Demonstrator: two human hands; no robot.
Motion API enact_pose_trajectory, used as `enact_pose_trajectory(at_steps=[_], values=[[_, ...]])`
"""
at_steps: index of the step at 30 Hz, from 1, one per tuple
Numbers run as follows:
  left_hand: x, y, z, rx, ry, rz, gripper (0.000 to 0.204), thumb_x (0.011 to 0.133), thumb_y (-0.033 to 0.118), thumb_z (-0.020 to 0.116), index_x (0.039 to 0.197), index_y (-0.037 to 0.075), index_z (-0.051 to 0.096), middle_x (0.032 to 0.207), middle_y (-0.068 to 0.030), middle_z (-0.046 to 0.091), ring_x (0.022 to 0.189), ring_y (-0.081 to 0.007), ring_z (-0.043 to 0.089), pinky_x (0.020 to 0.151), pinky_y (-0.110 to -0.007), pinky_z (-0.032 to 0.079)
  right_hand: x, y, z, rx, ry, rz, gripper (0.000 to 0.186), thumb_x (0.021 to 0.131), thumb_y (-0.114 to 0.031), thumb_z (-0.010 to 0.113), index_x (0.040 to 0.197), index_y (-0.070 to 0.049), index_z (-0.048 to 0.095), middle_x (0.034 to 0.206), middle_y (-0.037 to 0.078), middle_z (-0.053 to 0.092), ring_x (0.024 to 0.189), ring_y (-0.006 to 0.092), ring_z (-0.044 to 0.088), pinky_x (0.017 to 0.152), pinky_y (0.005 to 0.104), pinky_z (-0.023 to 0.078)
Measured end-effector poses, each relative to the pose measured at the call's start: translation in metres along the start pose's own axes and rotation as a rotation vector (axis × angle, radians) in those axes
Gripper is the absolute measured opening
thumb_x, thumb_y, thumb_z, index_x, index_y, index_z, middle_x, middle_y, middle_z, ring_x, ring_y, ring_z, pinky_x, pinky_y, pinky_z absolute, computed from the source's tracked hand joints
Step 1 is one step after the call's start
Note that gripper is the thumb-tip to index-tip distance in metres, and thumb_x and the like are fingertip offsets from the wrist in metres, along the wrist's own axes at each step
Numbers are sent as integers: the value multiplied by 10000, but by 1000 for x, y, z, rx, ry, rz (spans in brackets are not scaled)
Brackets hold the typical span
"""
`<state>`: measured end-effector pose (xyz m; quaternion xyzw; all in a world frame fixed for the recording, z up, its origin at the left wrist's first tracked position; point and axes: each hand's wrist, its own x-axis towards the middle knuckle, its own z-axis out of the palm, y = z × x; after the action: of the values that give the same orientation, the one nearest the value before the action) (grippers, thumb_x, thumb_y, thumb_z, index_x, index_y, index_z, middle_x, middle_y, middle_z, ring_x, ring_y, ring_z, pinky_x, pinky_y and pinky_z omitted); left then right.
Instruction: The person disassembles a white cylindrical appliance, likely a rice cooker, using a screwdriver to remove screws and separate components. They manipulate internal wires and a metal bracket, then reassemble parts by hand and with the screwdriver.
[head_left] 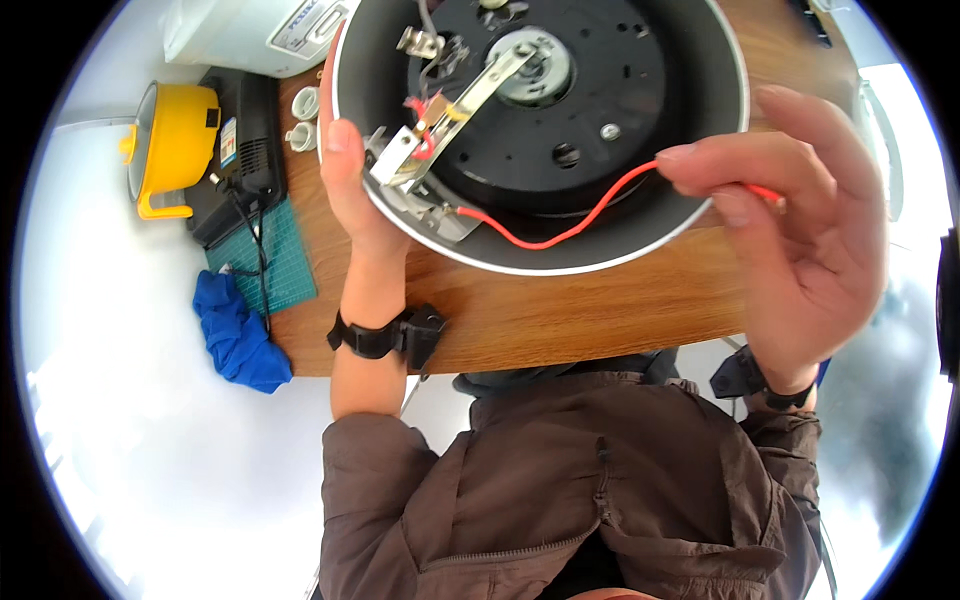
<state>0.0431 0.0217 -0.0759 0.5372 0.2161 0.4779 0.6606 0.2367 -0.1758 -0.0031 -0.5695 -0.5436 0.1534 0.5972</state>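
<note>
A round metal appliance housing (690, 110), dark grey inside with a pale rim, is tilted toward me above the table. My left hand (352, 190) grips its left rim, thumb over the edge. Inside sit a black round base plate (610, 80), a silvery central disc (548, 75) and a long metal strip (485, 92) with a white block at its lower end. From a terminal near that end runs a red wire (545, 245), curving to the right. Thumb and forefinger of my right hand (800, 200) pinch this wire near its free end, which sticks out past the fingers.
On the left of the wooden table (560, 310) stand a yellow pot (180, 135) and a black device (255, 140) with a cable. A green cutting mat (285, 260) and a blue cloth (238, 330) lie nearer. Two small white cups (303, 120) and a white appliance (225, 40) are farther back.
</note>
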Motion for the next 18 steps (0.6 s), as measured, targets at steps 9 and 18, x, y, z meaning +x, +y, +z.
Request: enact_pose_trajectory(at_steps=[9, 18], values=[[5, 8, 16, 1, -8, 27, 973, 911, 588, 612, 1558, -73, 309, 1499, -237, 469, 1351, -319, 528, 1122, -438, 454, 13, -13, -6, 143, -40, 141, 440, 947, 153, 567, 1363, 66, 455, 1046, 239, 743, 950, 237, 732, 881, 317, 596], [6, 9, 12, 29, -51, 41, 943, 928, 567, 588, 1550, -89, 317, 1499, -239, 473, 1372, -304, 512, 1132, -421, 433, 10, -11, -3, 296, 33, 224, 371, 967, 67, 629, 1321, 44, 521, 1018, 211, 758, 926, 218, 746, 863, 306, 619]])
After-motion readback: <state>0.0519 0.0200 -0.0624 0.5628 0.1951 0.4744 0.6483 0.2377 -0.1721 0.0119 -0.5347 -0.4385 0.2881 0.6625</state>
